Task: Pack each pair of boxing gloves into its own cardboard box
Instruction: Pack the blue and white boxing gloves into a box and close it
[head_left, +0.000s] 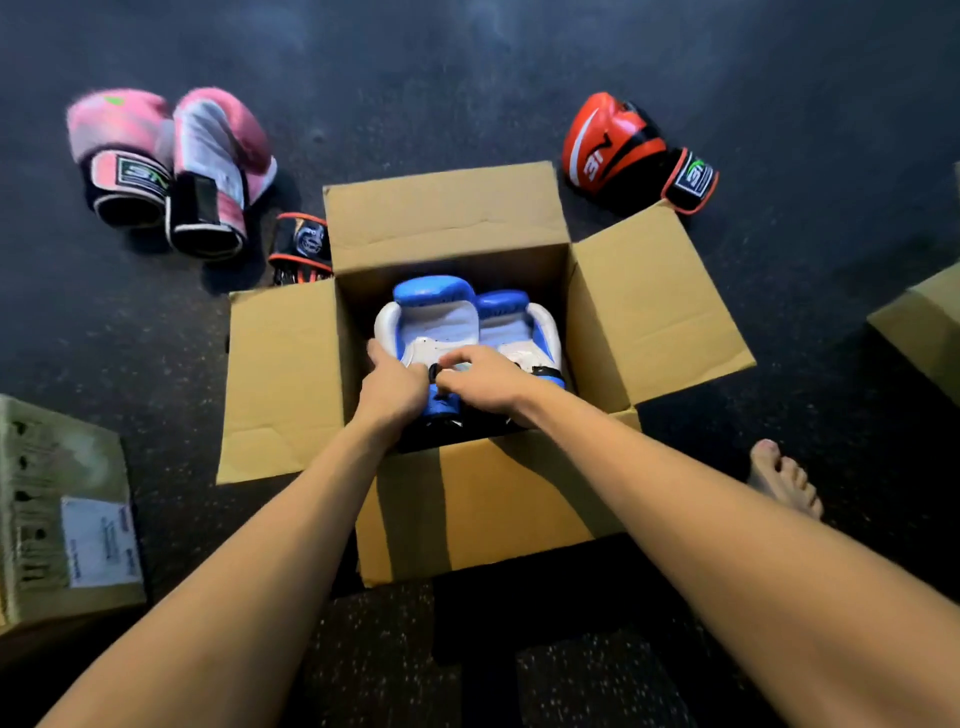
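An open cardboard box (483, 509) stands on the dark floor in the middle, its flaps spread out. Inside lie two blue and white boxing gloves (441, 317) side by side, palms up. My left hand (392, 387) grips the wrist of the left blue glove. My right hand (480, 376) pinches a black strap on the gloves, fingers curled. A pink pair of gloves (171, 161) lies at the far left. One red and black glove (631, 150) lies at the far right, another (301, 249) sits half hidden behind the box's left flap.
A closed cardboard box with a white label (62, 514) stands at the left edge. Part of another cardboard box (924, 322) shows at the right edge. A bare foot (784, 478) rests on the floor right of the open box.
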